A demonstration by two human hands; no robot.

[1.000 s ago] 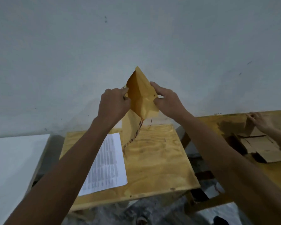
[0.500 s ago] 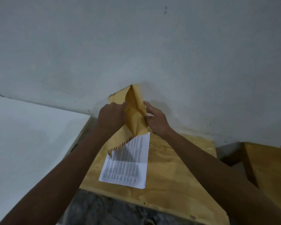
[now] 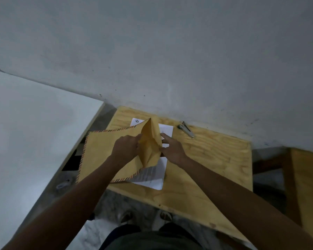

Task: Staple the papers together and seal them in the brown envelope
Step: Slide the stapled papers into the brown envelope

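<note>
The brown envelope (image 3: 99, 152) with a striped border hangs just above the left part of the plywood table (image 3: 215, 159), its mouth spread wide toward me. My left hand (image 3: 126, 148) pinches the left lip of the mouth and my right hand (image 3: 171, 150) pinches the right lip. White printed papers (image 3: 152, 177) lie flat on the table under the envelope, mostly hidden by it. A metal stapler (image 3: 186, 131) lies at the back of the table near the wall, apart from both hands.
A grey wall (image 3: 170, 60) stands right behind the table. A white board (image 3: 25, 141) lies to the left across a dark gap. A second wooden surface (image 3: 307, 186) stands to the right. My feet show on the floor below the table's front edge.
The view tilted down and the envelope came lower, from raised in front of the wall to spread just above the papers. The stapler has come into view. Both hands keep hold of the envelope.
</note>
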